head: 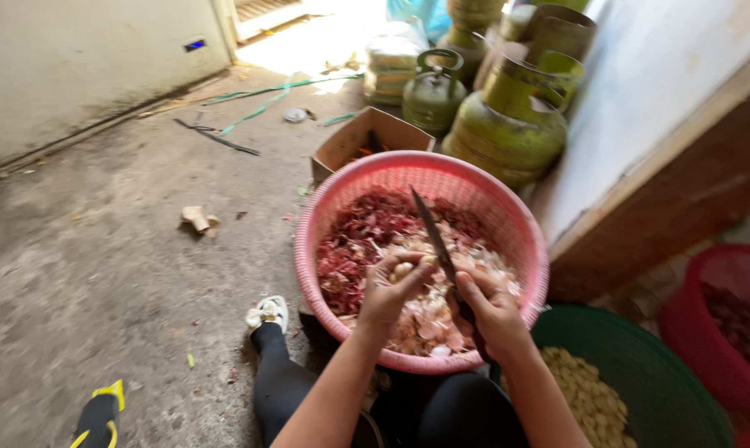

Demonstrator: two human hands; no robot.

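Observation:
My left hand (389,292) holds a small pale garlic clove (403,270) over a pink basket (325,217). My right hand (492,311) grips a dark-bladed knife (432,233) whose blade points up and away, its edge next to the clove. The pink basket is full of red and pale peelings (366,241). My legs in black trousers show below the basket.
A green basket (648,365) of peeled cloves (586,396) sits at my right, a red basket (723,332) beyond it. Green gas cylinders (507,124) and an open cardboard box (366,137) stand behind the pink basket. Concrete floor stretches left, with scraps and straps.

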